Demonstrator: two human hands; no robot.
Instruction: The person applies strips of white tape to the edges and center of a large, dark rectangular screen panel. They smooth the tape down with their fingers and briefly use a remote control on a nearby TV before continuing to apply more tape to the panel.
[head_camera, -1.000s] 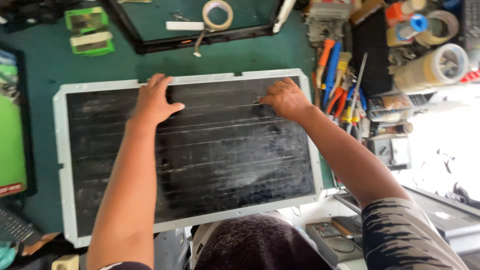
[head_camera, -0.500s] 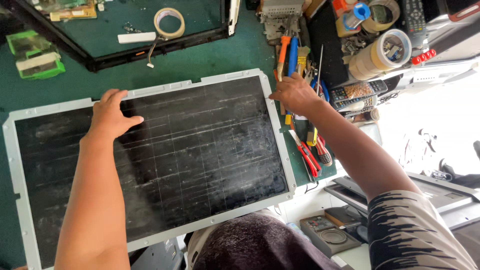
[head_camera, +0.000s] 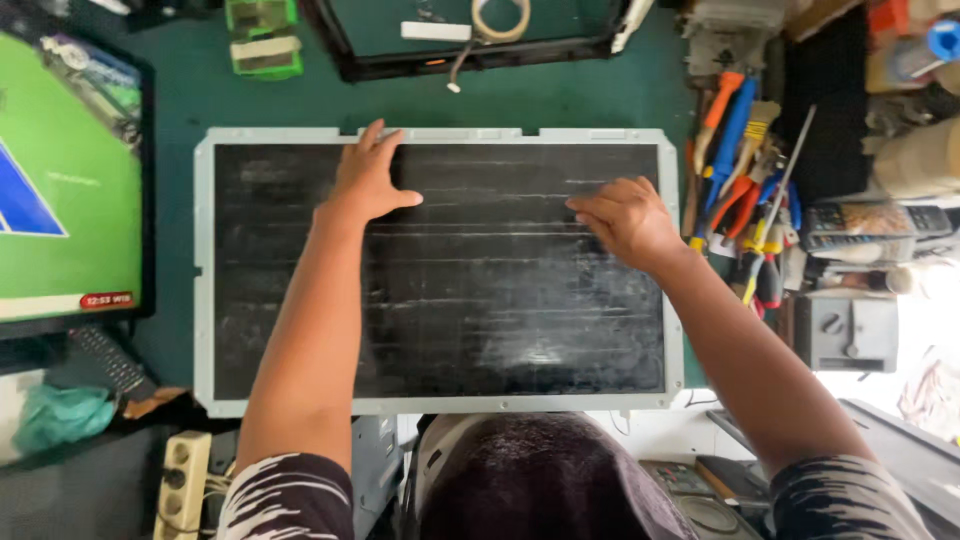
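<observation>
A dark green tabletop (head_camera: 560, 100) fills the view, crowded along its far and right sides. Lying flat across its middle is a large rectangular black panel with a pale grey metal frame (head_camera: 440, 405), its dark face streaked with pale horizontal scuffs. To the left, a lit screen showing bright green (head_camera: 60, 190) stands at the tabletop's edge, just apart from the panel's frame, with a black remote control (head_camera: 108, 362) below it. Beyond the panel's far edge lies a thin black rectangular frame (head_camera: 480, 55), holding a roll of beige tape (head_camera: 502, 15). On the right, a heap of hand tools with orange, blue and red handles (head_camera: 740, 170) sits right against the panel's right edge, leaving little free room there.

The left hand (head_camera: 368, 178) rests palm-down near the panel's top edge, fingers spread flat. The right hand (head_camera: 625, 218) presses on the panel's upper right, fingers curled together, holding nothing that I can see.
</observation>
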